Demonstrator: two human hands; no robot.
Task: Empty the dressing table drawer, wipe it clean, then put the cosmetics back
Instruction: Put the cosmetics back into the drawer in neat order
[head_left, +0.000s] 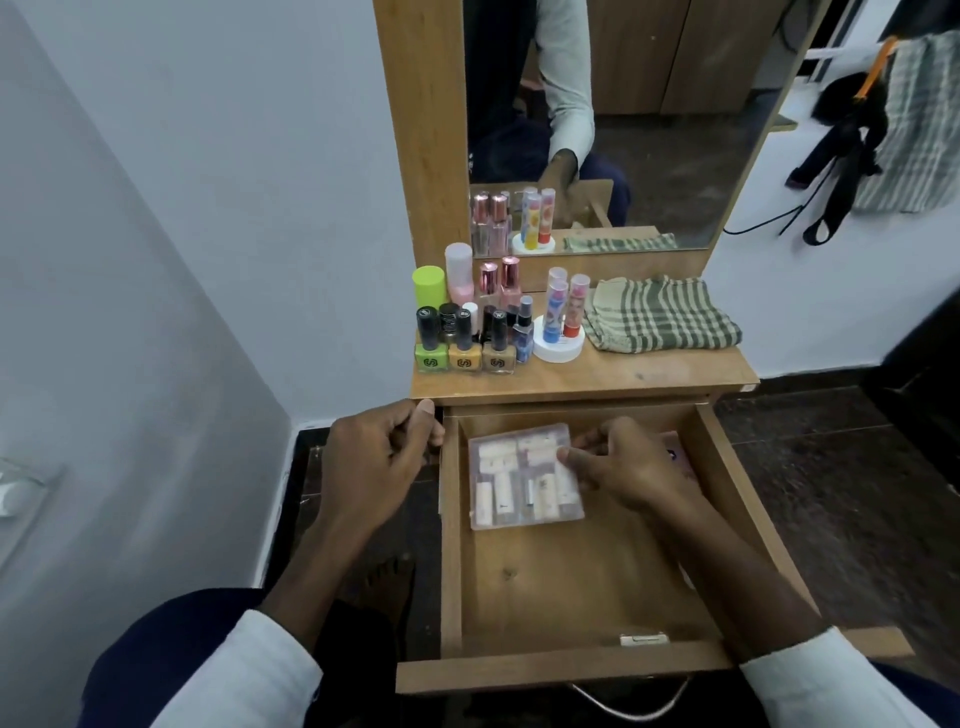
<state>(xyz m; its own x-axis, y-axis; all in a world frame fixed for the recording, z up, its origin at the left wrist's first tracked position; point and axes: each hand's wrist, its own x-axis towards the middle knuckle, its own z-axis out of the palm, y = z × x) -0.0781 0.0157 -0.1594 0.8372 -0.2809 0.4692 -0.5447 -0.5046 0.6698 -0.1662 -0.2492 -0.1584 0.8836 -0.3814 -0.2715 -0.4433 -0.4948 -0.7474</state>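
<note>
Right hand (631, 462) pinching clear case (524, 478) inside drawer (571, 587)

Right hand (631, 467) pinches the clear cosmetics case (524, 475) inside the open drawer (571, 587). Left hand (382, 457) grips the drawer's left wall. Beyond both hands, nail polish bottles (464, 343) and a checked cloth (660, 314) sit on the tabletop (649, 371).
</note>
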